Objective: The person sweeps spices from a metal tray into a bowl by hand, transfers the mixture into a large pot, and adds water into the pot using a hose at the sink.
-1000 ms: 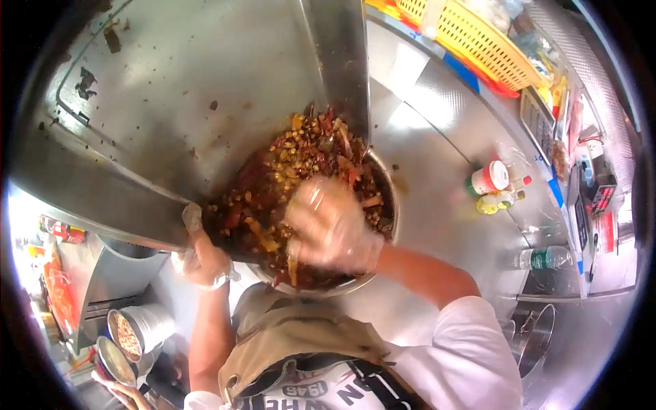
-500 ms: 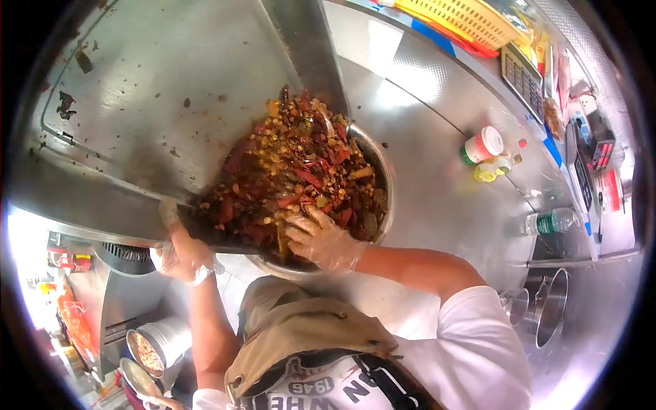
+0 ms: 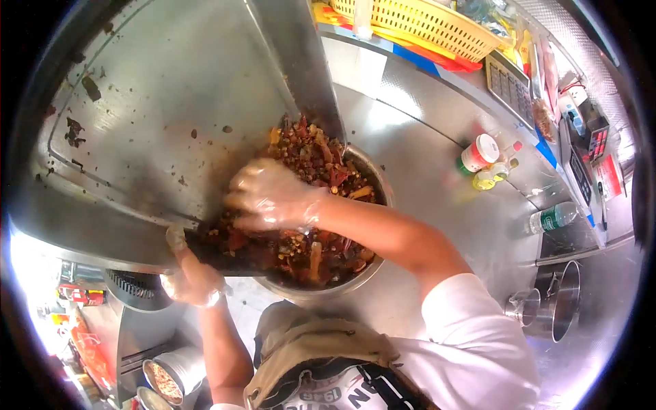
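My left hand (image 3: 195, 277), in a clear plastic glove, grips the near rim of a large tilted metal tray (image 3: 164, 89), thumb on the inside and fingers beneath. The tray's lower corner leans over a round metal basin (image 3: 388, 184) heaped with dried spices (image 3: 314, 256), among them red chili pieces and brown bits. My right hand (image 3: 273, 195), gloved as well, reaches over the heap at the tray's mouth. Its fingers point left, apart and slightly blurred, and hide part of the spices. Dark scraps cling to the tray's floor.
On the steel surface to the right are a red-and-white tub (image 3: 480, 152), a yellow-capped bottle (image 3: 493, 174) and a plastic bottle (image 3: 553, 217). A shelf holds a yellow basket (image 3: 437, 27) and a scale (image 3: 509, 85). Metal pots (image 3: 559, 301) stand lower right; a bucket (image 3: 181, 369) lower left.
My right hand has moved left and up, from the near side of the spice heap to the tray's mouth. Spices there have shifted down into the basin. My left hand keeps its grip.
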Demonstrator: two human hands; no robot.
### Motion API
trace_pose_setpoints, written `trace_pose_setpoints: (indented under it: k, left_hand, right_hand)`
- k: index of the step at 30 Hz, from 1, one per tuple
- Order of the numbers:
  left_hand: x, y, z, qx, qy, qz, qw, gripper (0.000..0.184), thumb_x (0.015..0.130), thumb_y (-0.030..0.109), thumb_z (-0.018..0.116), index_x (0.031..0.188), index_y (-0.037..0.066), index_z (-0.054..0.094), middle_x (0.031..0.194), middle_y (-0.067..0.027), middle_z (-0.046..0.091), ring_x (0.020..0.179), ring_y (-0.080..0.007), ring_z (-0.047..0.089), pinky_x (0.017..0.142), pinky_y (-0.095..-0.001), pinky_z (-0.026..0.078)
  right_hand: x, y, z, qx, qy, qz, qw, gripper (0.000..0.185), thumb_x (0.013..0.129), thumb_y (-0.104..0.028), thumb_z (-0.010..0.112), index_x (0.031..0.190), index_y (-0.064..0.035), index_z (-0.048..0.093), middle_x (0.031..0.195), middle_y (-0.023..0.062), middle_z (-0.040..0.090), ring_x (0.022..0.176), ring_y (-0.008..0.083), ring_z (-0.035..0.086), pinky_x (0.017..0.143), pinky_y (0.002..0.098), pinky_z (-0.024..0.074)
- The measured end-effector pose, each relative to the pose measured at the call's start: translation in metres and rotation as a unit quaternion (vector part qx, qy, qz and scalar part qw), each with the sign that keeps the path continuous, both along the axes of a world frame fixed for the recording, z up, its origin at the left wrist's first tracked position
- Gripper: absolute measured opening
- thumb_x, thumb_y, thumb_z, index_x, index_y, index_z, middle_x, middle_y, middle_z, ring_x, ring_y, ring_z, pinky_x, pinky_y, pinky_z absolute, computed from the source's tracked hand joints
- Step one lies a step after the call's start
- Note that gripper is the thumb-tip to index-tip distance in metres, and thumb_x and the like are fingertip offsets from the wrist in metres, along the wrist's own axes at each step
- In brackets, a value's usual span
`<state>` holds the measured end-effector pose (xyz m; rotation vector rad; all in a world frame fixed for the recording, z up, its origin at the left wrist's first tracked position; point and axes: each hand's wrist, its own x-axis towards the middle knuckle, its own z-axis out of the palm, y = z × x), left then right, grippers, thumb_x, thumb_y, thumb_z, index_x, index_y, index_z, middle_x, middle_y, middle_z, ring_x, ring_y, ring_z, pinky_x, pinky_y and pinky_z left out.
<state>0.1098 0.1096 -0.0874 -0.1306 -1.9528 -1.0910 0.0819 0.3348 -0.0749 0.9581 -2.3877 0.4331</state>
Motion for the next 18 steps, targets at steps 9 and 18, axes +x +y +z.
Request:
trace_pose_setpoints:
  k: [9,18]
  left_hand:
    - [-0.003,0.004,0.020,-0.093,0.038,0.057,0.993,0.021,0.094,0.008,0.061,0.108,-0.004,0.072,0.104,-0.0136,0.074,0.082,-0.0225,0.070,0.075,-0.0309,0.055]
    - [-0.017,0.021,0.045,0.194,-0.024,0.035,0.980,0.016,0.084,0.008,0.077,0.095,-0.003,0.074,0.094,-0.0063,0.076,0.074,-0.0119,0.064,0.071,-0.0261,0.050]
  right_hand:
    - [0.018,-0.055,-0.046,0.216,-0.143,0.013,0.966,0.019,0.081,-0.026,0.058,0.087,-0.0156,0.073,0.090,0.0033,0.068,0.094,0.0234,0.061,0.077,0.0388,0.0423]
    - [0.039,-0.029,-0.068,0.123,-0.101,-0.006,0.987,0.013,0.072,-0.028,0.064,0.074,-0.0157,0.070,0.083,0.0057,0.064,0.090,0.0261,0.058,0.077,0.0431,0.0429]
